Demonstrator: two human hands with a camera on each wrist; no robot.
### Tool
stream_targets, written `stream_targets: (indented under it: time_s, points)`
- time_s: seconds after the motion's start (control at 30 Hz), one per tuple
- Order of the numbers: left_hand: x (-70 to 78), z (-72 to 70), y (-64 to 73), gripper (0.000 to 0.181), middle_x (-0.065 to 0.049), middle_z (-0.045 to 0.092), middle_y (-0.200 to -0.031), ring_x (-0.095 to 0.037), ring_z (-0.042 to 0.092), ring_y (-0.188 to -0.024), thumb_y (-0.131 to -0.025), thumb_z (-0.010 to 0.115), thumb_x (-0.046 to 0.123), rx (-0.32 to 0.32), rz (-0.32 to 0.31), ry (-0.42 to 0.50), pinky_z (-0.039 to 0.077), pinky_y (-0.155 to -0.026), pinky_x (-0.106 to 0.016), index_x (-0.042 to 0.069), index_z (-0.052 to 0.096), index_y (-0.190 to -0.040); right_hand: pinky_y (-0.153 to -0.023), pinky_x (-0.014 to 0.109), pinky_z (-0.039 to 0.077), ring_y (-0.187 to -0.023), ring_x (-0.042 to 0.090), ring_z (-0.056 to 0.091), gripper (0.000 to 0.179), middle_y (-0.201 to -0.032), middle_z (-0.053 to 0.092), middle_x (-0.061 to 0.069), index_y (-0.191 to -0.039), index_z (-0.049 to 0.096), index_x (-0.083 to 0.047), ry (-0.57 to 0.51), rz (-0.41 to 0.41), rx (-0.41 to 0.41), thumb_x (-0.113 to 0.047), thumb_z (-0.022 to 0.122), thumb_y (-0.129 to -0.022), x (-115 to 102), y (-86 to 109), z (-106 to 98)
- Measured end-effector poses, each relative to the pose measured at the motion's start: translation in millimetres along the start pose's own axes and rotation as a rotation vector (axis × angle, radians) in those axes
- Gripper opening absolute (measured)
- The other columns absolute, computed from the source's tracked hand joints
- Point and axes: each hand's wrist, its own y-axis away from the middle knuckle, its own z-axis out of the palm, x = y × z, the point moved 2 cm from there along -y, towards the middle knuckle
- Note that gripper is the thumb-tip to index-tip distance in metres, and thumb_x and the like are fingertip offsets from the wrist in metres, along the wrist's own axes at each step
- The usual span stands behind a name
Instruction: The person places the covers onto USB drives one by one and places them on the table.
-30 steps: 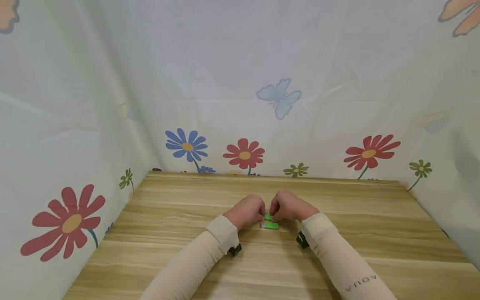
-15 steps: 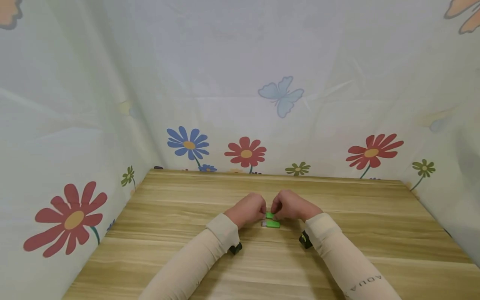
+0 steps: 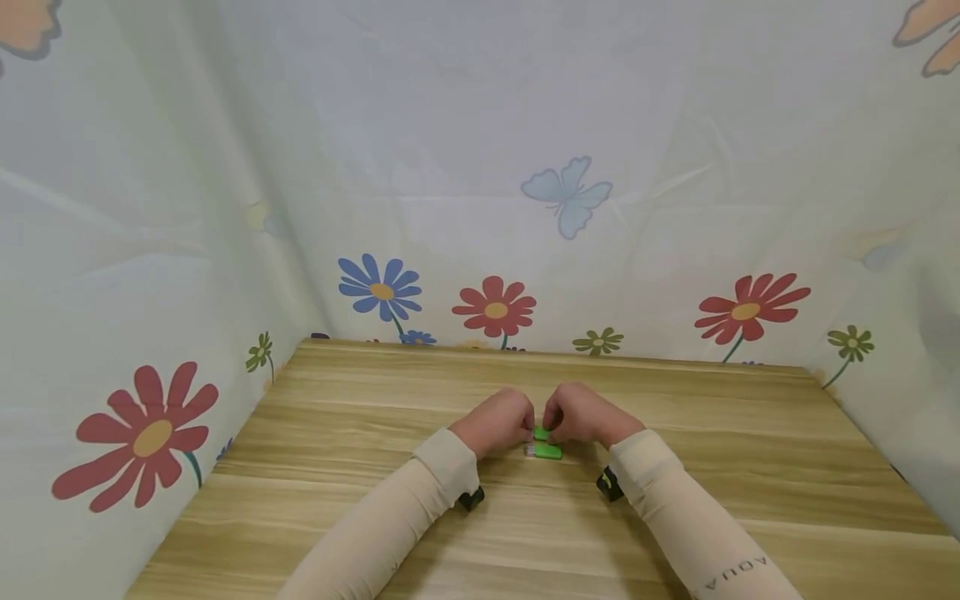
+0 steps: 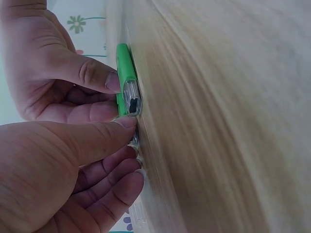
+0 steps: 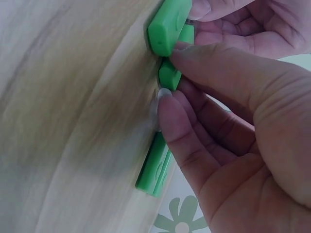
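Head view's got a green stick [image 3: 541, 434] in both hands, just past a second stick [image 3: 547, 451] lying on the counter [image 3: 525, 533]. That one's see-through end [image 4: 131, 92] has a dark bit [image 4: 132, 106] inside, can't make out what. Left hand [image 3: 497, 422] pinches one end of the held stick, right hand [image 3: 588, 416] pinches its green end. Another green piece [image 5: 154, 166] sits further off.

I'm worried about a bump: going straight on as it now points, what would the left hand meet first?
The left hand would likely meet the right hand first, just across the farther green stick they seem to pinch; the gap's depth is unclear.
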Motion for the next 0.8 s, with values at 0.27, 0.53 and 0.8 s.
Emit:
stream_targets:
  time_s: [0.27, 0.53, 0.8]
  points:
    - [0.3, -2.3, 1.3, 0.011, 0.007, 0.066, -0.071, -0.005, 0.054, -0.067, -0.092, 0.077, 0.015, -0.013, -0.012, -0.003, 0.046, -0.067, -0.017, 0.012, 0.078, -0.081, -0.065, 0.026, 0.052, -0.067, 0.009, 0.057, 0.010, -0.075, 0.072, -0.001, -0.078, 0.078, -0.008, 0.013, 0.051, 0.011, -0.003, 0.086, -0.077, -0.3, 0.4, 0.7]
    - [-1.2, -3.0, 1.6, 0.010, 0.006, 0.067, -0.074, -0.005, 0.055, -0.068, -0.091, 0.078, 0.016, -0.010, -0.007, -0.008, 0.047, -0.069, -0.018, 0.012, 0.077, -0.083, -0.067, 0.027, 0.053, -0.068, 0.010, 0.059, 0.009, -0.077, 0.072, 0.001, -0.081, 0.077, -0.007, -0.027, 0.070, -0.004, -0.003, 0.085, -0.078, -0.9, 4.1, -3.5]
    - [-15.7, -3.0, 5.0, 0.014, 0.007, 0.057, -0.067, -0.009, 0.050, -0.064, -0.093, 0.077, 0.023, 0.024, -0.013, 0.083, 0.044, -0.063, -0.022, 0.017, 0.074, -0.081, -0.066, 0.027, 0.051, -0.067, 0.011, 0.058, 0.005, -0.078, 0.071, -0.001, -0.081, 0.077, -0.010, -0.056, 0.081, 0.022, -0.007, 0.081, -0.083, 9.0, 7.4, -11.3]
